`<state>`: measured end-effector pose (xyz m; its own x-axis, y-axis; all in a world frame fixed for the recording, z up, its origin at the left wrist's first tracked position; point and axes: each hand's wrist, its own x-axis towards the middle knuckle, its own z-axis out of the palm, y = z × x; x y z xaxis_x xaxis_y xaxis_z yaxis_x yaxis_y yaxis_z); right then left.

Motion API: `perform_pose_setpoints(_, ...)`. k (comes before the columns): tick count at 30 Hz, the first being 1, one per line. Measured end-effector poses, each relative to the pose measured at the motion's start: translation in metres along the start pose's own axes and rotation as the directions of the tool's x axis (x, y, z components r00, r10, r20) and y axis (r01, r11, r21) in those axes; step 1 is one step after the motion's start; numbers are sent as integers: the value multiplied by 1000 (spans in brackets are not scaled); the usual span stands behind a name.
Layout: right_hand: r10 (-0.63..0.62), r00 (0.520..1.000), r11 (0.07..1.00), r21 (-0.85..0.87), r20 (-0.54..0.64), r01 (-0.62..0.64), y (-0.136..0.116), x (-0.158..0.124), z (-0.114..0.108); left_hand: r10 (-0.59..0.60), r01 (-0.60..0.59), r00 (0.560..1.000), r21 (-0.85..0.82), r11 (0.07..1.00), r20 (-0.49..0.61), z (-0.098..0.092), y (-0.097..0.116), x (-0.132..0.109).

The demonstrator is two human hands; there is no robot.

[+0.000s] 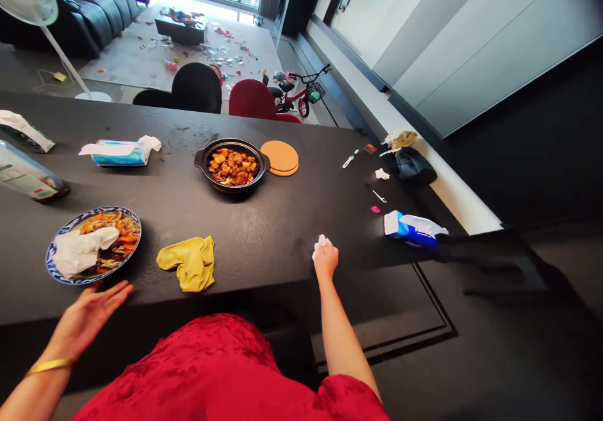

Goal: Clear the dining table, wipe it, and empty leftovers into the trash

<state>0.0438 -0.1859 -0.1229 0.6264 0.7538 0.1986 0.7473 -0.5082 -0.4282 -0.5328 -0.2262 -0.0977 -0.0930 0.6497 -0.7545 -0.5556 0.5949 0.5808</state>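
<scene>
My right hand (326, 261) is closed around a crumpled white tissue (321, 240), pressed to the dark tabletop (264, 239) near its front edge. At the table's front left, my left hand (97, 314) is open, palm turned up and fingers stretched, just below a blue-and-white plate (134, 254). Whether it touches the plate's rim I cannot tell. The plate holds cooked food with carrot pieces, partly covered by a crumpled white tissue (78, 252). Between my hands lies a crumpled yellow cloth (191, 262).
A black pot (202, 168) of browned food stands mid-table beside round orange mats (281, 157). Tissue packs (120, 153) (414, 229) lie left and right. A bottle (29, 173) lies at far left. Small litter, including a pink scrap (375, 210), is scattered at right. Chairs (252, 98) stand behind.
</scene>
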Motion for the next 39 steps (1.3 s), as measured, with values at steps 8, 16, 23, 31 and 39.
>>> perform_pose_setpoints(8,-392,884,919,137,254,369,-132,-105,83,408,-666,661,743,-68,630,96,-69,6)
perform_pose_setpoints(16,-422,874,880,342,240,330,-103,-36,66,329,-549,607,681,-485,724,140,-64,60)
perform_pose_setpoints(23,-197,898,834,548,393,-56,-113,10,80,415,-414,704,807,-421,577,180,7,85)
perform_pose_setpoints(31,-174,706,348,714,686,-607,-155,117,74,428,-449,866,779,437,259,268,104,158)
perform_pose_setpoints(39,-290,409,217,475,865,-853,-183,178,82,350,-433,900,627,648,260,315,97,192)
